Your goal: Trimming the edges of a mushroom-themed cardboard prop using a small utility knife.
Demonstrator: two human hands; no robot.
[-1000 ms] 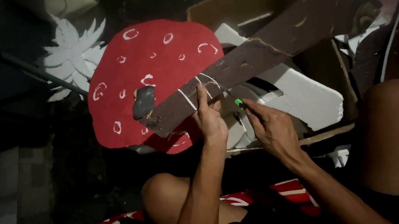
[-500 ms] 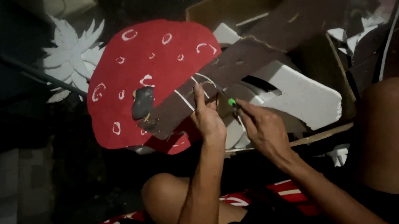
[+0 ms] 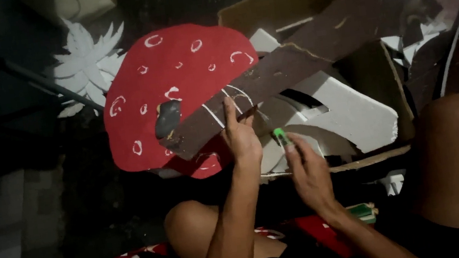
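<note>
Hands are working low in the frame, both crowding the near end of the dark brown strip (image 3: pixel 303 56), which is lying slantwise across the red mushroom cap (image 3: pixel 176 88). The left hand (image 3: pixel 241 136) is pressing flat, fingers stretched upward along the strip's lower edge, holding nothing but pinning the piece so it is not sliding on the cap beneath. Just beside the strip's near end, the right hand (image 3: pixel 309 171) is pinching a small green-tipped tool (image 3: pixel 280 136), closed snugly round it, the tip aiming toward the white lines by the left fingertips; whether the tip is touching the surface I cannot tell, the light being so dim. The strip is running up and away from the hands, its far end resting over a brown cardboard box (image 3: pixel 284 4). Under the strip, white foam pieces (image 3: pixel 346 109) are piling up loosely. Well to the far side of the cap from the strip, a white leaf-shaped cutout (image 3: pixel 85 62) is lying on the dark floor. The person's bare knees are framing the work, keeping it close.
</note>
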